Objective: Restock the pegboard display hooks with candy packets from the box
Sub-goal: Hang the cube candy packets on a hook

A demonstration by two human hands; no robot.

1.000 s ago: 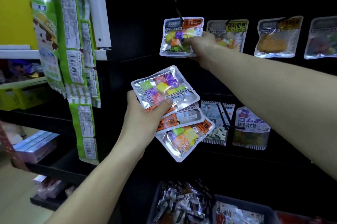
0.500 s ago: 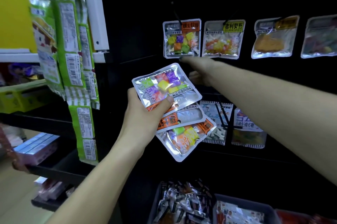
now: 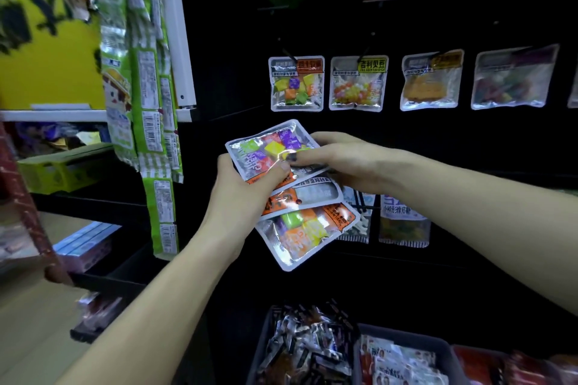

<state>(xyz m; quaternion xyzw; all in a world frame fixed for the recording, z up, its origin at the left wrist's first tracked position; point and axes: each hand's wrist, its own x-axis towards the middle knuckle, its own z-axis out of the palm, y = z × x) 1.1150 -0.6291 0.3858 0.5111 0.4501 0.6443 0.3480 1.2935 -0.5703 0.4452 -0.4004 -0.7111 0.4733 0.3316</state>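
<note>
Backdrop: black pegboard (image 3: 438, 150) in a dim shop aisle, hooks carrying glossy clear-fronted candy packets in a row.
Left hand (image 3: 240, 193): fingers curled under a fanned stack of three packets (image 3: 300, 196), thumb pressed on top; it grips them in front of the board, below the hung row.
Right hand (image 3: 341, 159): thumb and fingers pinch the right edge of the top packet (image 3: 269, 146), a dark-painted thumbnail lying on its face.
Packets: flat, silvery foil pouches with rounded corners, holding cube candies in purple, yellow, green and orange; orange label bands.
Hung row: matching packet (image 3: 296, 83) at left, then one of small round sweets (image 3: 358, 83), two more to the right, blurred.
Bins: grey bin (image 3: 403, 336) at bottom with small printed sachets; beside it a heap of dark and silver wrappers (image 3: 306, 344).
Left side: long green sachet strips (image 3: 150, 109) hanging beside a white post (image 3: 176, 24).
</note>
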